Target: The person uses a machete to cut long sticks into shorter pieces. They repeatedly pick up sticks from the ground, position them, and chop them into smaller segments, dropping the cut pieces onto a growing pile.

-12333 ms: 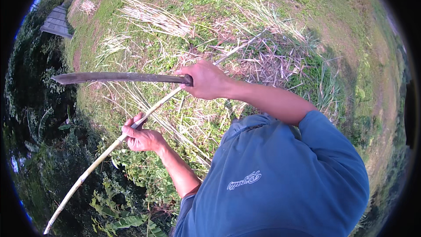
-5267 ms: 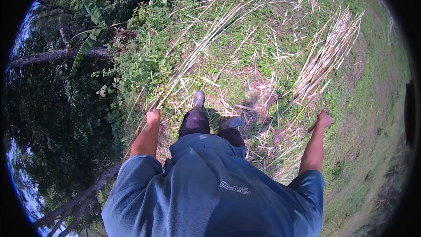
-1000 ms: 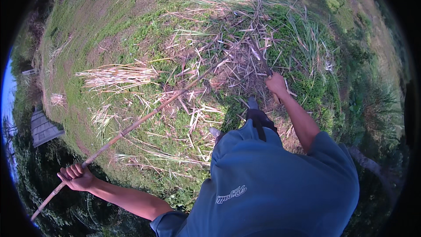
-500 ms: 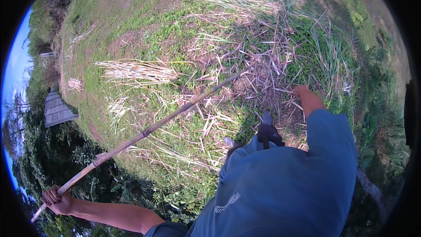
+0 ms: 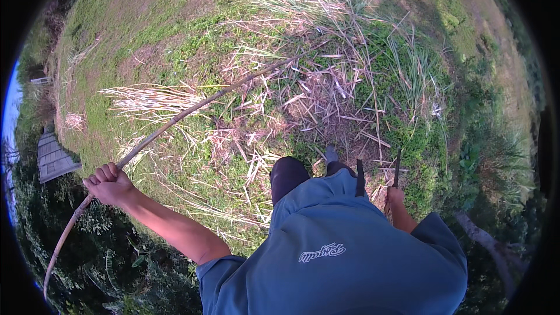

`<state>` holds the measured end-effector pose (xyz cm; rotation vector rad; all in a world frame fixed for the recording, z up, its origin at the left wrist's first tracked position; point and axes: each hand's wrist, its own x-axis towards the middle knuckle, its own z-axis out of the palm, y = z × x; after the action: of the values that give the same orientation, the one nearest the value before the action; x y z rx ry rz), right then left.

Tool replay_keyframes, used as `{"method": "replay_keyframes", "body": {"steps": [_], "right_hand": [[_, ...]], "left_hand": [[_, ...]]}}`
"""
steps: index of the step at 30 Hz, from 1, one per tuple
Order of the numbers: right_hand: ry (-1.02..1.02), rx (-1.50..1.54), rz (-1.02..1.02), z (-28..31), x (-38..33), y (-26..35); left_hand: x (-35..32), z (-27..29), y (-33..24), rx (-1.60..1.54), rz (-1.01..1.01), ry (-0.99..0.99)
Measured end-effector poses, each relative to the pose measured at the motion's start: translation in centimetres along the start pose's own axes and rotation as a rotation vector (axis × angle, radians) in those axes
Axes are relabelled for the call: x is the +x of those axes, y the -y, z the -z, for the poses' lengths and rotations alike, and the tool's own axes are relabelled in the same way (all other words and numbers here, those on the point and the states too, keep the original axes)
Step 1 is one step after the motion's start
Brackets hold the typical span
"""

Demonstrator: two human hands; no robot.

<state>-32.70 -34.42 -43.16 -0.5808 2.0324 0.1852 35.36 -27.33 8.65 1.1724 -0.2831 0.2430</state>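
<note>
My left hand [image 5: 108,185], out to the left, is closed around a long, thin cane pole [image 5: 175,118]. The pole bends slightly; one end hangs low at the left, and the other reaches over the litter of cut stalks [image 5: 309,96] ahead of me. At my right side, low by the hip, my right hand [image 5: 395,196] is closed on a dark, narrow knife-like blade [image 5: 398,169] that points away from me. Its handle is mostly hidden in the fist.
A bundle of pale stripped stalks [image 5: 153,100] lies on the grass at the left. Long green leaves [image 5: 408,64] are spread at the right, with a leafy heap [image 5: 318,9] farther out. Bushes and a grey slatted panel [image 5: 55,156] stand at the far left.
My left hand has risen and come inward, gripping the pole farther along, with its far end shifted left and away. My right hand has drawn back toward my hip. One knee has lifted forward.
</note>
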Motion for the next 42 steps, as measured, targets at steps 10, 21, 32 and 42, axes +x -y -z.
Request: {"method": "replay_keyframes", "body": {"steps": [10, 21, 32, 42], "right_hand": [[-0.130, -0.102, 1.038, -6.5, -18.2, 34.2], [-0.469, -0.467, 0.385, -2.8, -11.3, 19.2], [-0.044, -0.252, -0.179, -2.8, -11.9, 6.2], [0.065, -0.022, -0.310, 1.2, -1.6, 12.8]], "left_hand": [[0.7, 1.0, 6.7, 0.077, 0.047, -0.072], [7.0, 1.4, 16.9, 0.217, 0.128, -0.107], [9.8, -11.0, 26.9, -0.088, 0.187, 0.161], [7.5, -16.8, 23.3, -0.145, 0.112, 0.174]]}}
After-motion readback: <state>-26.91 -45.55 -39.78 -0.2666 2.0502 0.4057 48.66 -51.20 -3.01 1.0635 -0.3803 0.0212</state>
